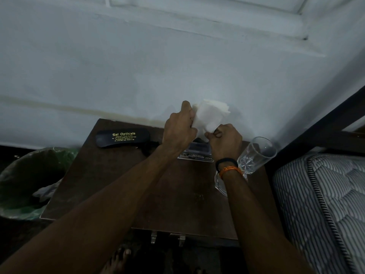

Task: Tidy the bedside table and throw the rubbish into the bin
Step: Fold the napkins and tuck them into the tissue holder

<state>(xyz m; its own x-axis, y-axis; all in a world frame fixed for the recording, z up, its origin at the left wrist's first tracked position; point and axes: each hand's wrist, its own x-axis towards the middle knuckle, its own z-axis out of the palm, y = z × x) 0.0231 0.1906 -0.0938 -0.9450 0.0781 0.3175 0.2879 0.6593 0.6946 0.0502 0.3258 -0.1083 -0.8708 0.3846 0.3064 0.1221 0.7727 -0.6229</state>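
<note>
A: What is closest?
B: A brown counter [122, 184]. A clear glass [254, 155] stands on its right side, near a striped mattress [324, 194]

A: What are the hands doing?
B: The left hand [180, 129] and the right hand [225, 140] both pinch a white tissue [207, 115] up above the back of the counter

A: What else is there?
B: A black glasses case [122, 137] lies at the back left. A bin [25, 180] with a green bag sits left of the counter. Behind is a pale wall [138, 66]
</note>
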